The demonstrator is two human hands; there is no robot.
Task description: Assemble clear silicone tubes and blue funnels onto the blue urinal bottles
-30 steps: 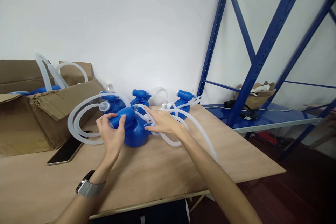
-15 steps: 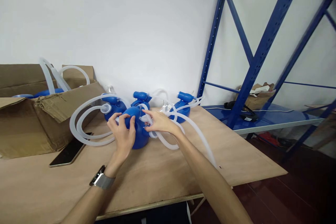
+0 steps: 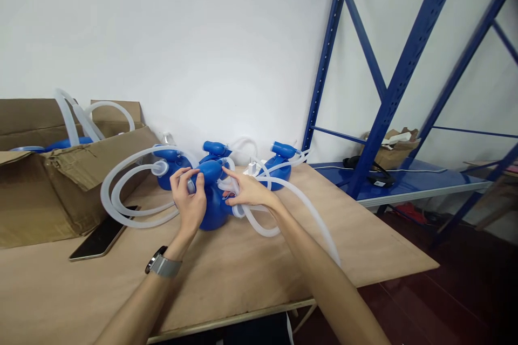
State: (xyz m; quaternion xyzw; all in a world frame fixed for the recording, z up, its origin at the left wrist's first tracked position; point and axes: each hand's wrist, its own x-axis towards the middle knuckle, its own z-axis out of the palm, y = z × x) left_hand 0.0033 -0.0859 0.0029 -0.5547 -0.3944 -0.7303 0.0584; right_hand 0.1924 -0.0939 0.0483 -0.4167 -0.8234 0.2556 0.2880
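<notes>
Head view: a blue bulb (image 3: pixel 212 171) is handled above a blue vessel (image 3: pixel 214 214), centre of the frame.
The left hand (image 3: pixel 188 199) has its fingers closed on the bulb's left end; the right hand (image 3: pixel 250 190) spreads thumb and forefinger around pale tubing (image 3: pixel 227 186), clamped or not cannot be told. This looks like adjusting, calling for a steady left grip. More bulb shows than half a second ago.

Table (image 3: pixel 251 275) with box (image 3: pixel 32 197), phone (image 3: pixel 98 238), blue bottles (image 3: pixel 213 213)
</notes>
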